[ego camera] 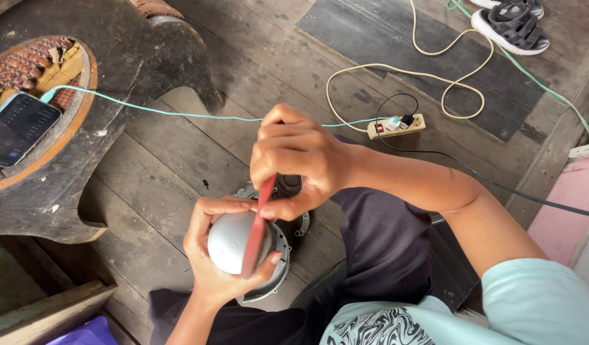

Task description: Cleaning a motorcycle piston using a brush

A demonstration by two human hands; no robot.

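Note:
My left hand (pixel 211 262) cups a rounded silver metal motor housing (pixel 234 239) from below, fingers wrapped around its dome. My right hand (pixel 298 160) grips a thin red tool (pixel 256 230), its shaft running down across the front of the dome. Behind the housing lies a second round metal part with a black centre (pixel 288 186), partly hidden by my right hand. Both hands work just above my lap and the dark wooden floor.
A dark carved wooden chair (pixel 135 70) stands at left with a phone (pixel 16 128) on its seat, a teal cable running from it to a cream power strip (pixel 397 125). A cream cord (pixel 435 80) loops on the floor. A sandal (pixel 512 29) lies top right. A pink panel (pixel 572 204) stands at right.

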